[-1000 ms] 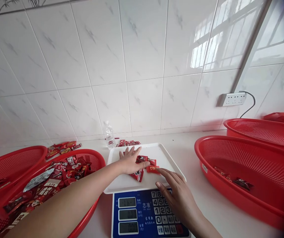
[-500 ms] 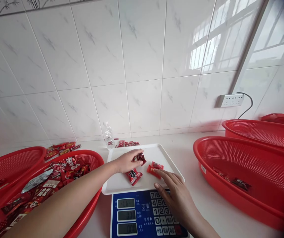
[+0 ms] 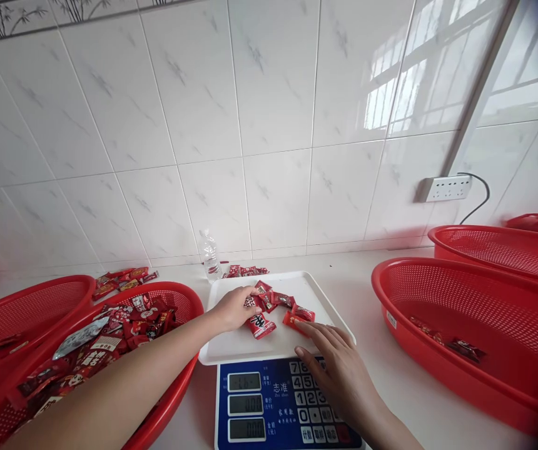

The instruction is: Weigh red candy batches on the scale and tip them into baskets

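Observation:
On the white tray (image 3: 231, 350) of a scale lie several small red snack packets (image 3: 283, 300). My left hand (image 3: 235, 309) reaches in from the left, thumb and fingers closed around a red packet with white markings (image 3: 250, 302). Just below its thumb rests a larger red packet with a bold black character (image 3: 261, 325). My right hand (image 3: 339, 362) is over the tray's front right edge and the scale keypad. Its fingers are stretched out, the tips touching an orange-red packet (image 3: 292, 320), and its thumb stands apart.
The blue scale panel (image 3: 281, 406) is in front. A red basket full of packets (image 3: 194, 306) stands left; another red basket (image 3: 386, 281) on the right holds a few. Behind the tray are a clear plastic bottle (image 3: 210, 256) and more packets (image 3: 245, 271). A socket strip (image 3: 447, 188) is on the wall.
Dark red packets that were in my left hand now lie spread on the tray. That hand has drawn back slightly left. My right hand stays by the orange-red packet; the view shifted slightly.

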{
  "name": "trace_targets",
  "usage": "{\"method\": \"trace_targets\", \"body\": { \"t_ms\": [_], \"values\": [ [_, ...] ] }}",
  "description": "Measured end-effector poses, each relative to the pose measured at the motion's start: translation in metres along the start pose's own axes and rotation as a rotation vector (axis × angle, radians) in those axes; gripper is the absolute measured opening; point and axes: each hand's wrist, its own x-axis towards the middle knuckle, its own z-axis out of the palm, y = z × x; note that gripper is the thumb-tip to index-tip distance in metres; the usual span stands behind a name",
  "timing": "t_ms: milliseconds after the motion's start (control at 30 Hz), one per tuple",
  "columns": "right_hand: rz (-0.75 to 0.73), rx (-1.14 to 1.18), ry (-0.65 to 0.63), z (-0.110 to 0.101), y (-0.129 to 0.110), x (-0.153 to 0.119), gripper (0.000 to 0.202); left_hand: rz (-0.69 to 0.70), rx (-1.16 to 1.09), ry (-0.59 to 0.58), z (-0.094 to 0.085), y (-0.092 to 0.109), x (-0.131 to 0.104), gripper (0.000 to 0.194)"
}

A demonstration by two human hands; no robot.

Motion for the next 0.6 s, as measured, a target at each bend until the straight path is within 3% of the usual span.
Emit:
{"method": "trace_targets", "body": {
  "t_ms": [167, 233, 300, 367, 500, 600],
  "values": [
    [-0.001, -0.021, 0.021, 0.0, 0.0, -0.001, 0.035, -0.129, -0.076, 0.004, -0.004, 0.012, -0.001, 0.037],
    [-0.007, -0.031, 0.021, 0.001, 0.001, -0.001, 0.035, -0.145, -0.049, 0.058, -0.006, 0.016, 0.0, 0.034],
    [-0.011, -0.038, 0.025, 0.001, 0.001, -0.001, 0.035, -0.086, 0.025, 0.145, -0.006, 0.018, 0.001, 0.034],
    [-0.014, -0.036, 0.031, 0.001, 0.001, -0.001, 0.034, 0.023, 0.107, 0.159, -0.001, 0.021, 0.001, 0.043],
    [-0.021, -0.019, 0.035, 0.001, 0.001, 0.0, 0.034, 0.047, 0.256, -0.063, 0.011, 0.029, 0.006, 0.071],
    [-0.014, -0.009, 0.026, 0.001, 0.001, -0.001, 0.033, 0.046, 0.338, -0.158, 0.018, 0.032, 0.015, 0.075]
  ]
}}
